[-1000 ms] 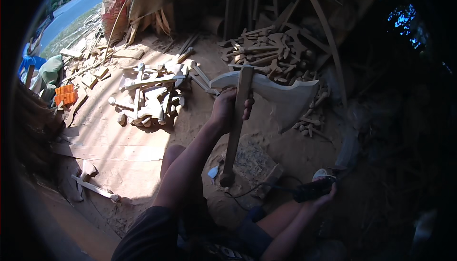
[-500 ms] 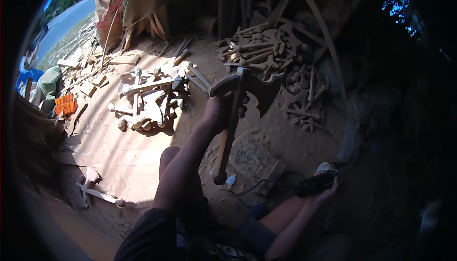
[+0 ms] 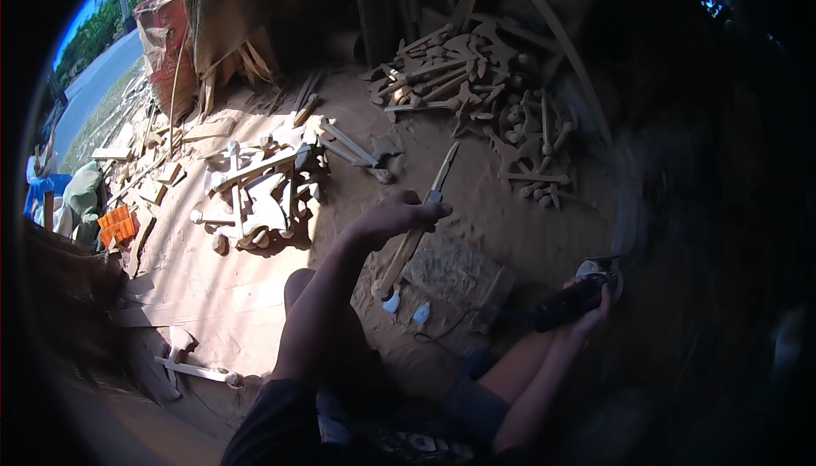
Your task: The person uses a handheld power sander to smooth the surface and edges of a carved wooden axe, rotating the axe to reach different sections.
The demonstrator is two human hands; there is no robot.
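My left hand (image 3: 395,214) is closed around a carved wooden axe (image 3: 399,262), just below its head. The axe is turned edge-on, so its head shows as a thin strip pointing away and its handle slants back toward me. At the right, low beside my knee, my right hand (image 3: 592,320) grips a dark angle grinder (image 3: 563,306) with a pale guard and disc at its front end. The grinder is apart from the axe. Whether its disc spins cannot be made out.
Wooden axes lie in a sunlit pile (image 3: 263,186) at left, with a shaded heap (image 3: 459,75) behind and a smaller heap (image 3: 540,152) at right. A flat rough slab (image 3: 455,266) lies before me. Two small white pieces (image 3: 421,313) and a cord (image 3: 442,338) are near it.
My left hand has turned the axe from broadside to edge-on. The grinder in my right hand has tilted and risen slightly. The view has shifted a little.
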